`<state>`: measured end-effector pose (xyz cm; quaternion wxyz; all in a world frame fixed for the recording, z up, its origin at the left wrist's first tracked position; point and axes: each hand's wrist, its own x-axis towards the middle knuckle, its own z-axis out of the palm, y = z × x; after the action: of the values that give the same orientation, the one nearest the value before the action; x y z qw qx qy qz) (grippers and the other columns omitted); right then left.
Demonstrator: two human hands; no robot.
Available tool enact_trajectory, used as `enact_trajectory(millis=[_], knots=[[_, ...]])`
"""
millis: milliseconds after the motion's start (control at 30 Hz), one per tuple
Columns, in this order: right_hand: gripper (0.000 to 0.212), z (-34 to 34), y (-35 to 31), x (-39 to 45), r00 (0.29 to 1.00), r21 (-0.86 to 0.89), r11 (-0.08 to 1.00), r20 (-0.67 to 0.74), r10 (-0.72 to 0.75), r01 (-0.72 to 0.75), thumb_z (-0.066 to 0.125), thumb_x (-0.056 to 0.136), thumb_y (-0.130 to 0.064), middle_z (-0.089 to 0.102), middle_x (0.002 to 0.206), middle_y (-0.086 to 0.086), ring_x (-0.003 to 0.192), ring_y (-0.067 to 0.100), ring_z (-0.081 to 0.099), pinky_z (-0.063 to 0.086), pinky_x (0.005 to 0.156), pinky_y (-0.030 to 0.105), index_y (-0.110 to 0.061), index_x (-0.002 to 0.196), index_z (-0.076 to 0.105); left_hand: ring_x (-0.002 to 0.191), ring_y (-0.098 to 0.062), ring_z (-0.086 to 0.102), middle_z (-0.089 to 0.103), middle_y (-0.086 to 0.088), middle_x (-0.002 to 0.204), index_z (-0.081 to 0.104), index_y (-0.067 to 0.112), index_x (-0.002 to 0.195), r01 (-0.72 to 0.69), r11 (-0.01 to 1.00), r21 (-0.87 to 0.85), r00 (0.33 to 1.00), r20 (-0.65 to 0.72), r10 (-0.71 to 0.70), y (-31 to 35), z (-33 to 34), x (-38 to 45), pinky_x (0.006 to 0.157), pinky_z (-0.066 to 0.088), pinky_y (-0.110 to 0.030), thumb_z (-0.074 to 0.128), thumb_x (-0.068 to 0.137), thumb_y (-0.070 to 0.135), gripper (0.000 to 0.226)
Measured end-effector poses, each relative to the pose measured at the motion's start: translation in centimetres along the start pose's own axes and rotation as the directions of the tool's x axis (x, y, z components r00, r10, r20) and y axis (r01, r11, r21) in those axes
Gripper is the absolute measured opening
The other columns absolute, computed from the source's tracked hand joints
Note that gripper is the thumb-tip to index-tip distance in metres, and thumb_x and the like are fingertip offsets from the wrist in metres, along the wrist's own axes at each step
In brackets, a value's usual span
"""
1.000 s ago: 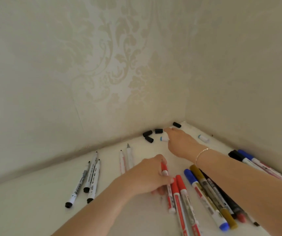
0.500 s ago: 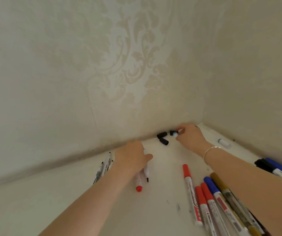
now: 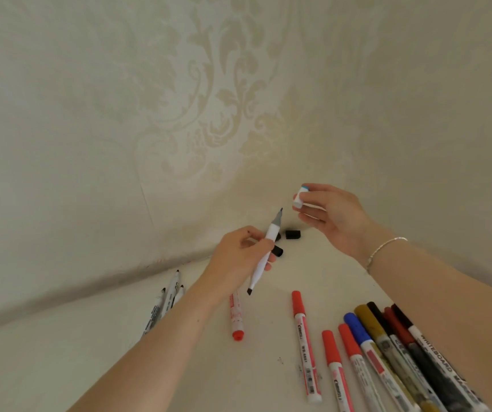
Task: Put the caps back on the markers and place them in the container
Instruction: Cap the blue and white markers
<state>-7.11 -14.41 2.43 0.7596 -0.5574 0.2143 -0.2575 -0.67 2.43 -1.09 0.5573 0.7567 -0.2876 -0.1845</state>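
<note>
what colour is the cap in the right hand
White with a light blue band at its end; the cap is pinched in the right hand, seen in the head view.

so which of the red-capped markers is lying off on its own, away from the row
The red marker just below the left hand; its cap points toward the viewer, unlike the rest.
</note>
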Motion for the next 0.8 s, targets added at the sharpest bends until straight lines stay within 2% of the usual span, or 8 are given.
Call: enact_trajectory(millis=[233,467,633,733,800], knots=[[0.029,0.9,-0.3,-1.1,0.996,-0.009,1.000,0.091,-0.021,0.021,0.067,0.078,0.001,0.073,0.095,0.008,0.092,0.022,0.068,0.051,0.094,0.034,-0.013,0.103,0.064,0.068,-0.017,0.070,0.075,-0.005,0.081,0.068,0.009,0.093,-0.012,0.999,-0.052,1.000,0.029,0.013,0.5,-0.5,-0.5,0.075,0.057,-0.029,0.063,0.090,0.018,0.011],[0.025,1.3,-0.1,-1.6,0.991,-0.069,0.997,0.136,-0.008,0.018,0.063,0.083,0.001,0.073,0.100,0.011,0.095,0.023,0.069,0.050,0.096,0.035,-0.010,0.105,0.065,0.067,-0.013,0.070,0.075,-0.002,0.080,0.068,0.009,0.096,-0.032,0.998,-0.048,0.999,0.031,0.034,0.7,-0.8,-0.5,0.068,0.056,-0.019,0.062,0.090,0.020,0.014],[0.019,2.1,0.3,-2.0,0.985,-0.144,0.989,0.172,-0.016,0.041,0.064,0.084,0.003,0.071,0.101,0.017,0.100,0.029,0.068,0.052,0.093,0.035,-0.009,0.097,0.064,0.069,-0.013,0.069,0.074,-0.001,0.079,0.066,0.006,0.100,-0.036,0.996,-0.087,0.998,0.051,0.041,0.8,-0.7,-0.4,0.075,0.056,-0.026,0.056,0.095,0.020,0.018],[0.016,2.7,0.2,-2.0,0.983,-0.192,0.979,0.180,-0.032,0.067,0.064,0.084,0.004,0.070,0.101,0.021,0.097,0.030,0.068,0.054,0.087,0.031,-0.008,0.094,0.059,0.060,-0.006,0.063,0.066,0.000,0.076,0.065,0.004,0.102,-0.045,0.993,-0.110,0.999,0.023,0.048,0.9,-0.2,-0.6,0.065,0.056,-0.021,0.048,0.100,0.020,0.024],[0.017,3.0,0.1,-1.9,0.981,-0.213,0.974,0.194,-0.027,0.069,0.062,0.085,0.004,0.070,0.098,0.022,0.091,0.030,0.069,0.055,0.084,0.030,-0.008,0.094,0.055,0.054,-0.006,0.062,0.063,-0.003,0.077,0.062,0.005,0.097,-0.030,0.984,-0.173,0.999,0.016,0.034,1.1,0.2,-0.7,0.057,0.056,-0.021,0.044,0.101,0.019,0.023]])
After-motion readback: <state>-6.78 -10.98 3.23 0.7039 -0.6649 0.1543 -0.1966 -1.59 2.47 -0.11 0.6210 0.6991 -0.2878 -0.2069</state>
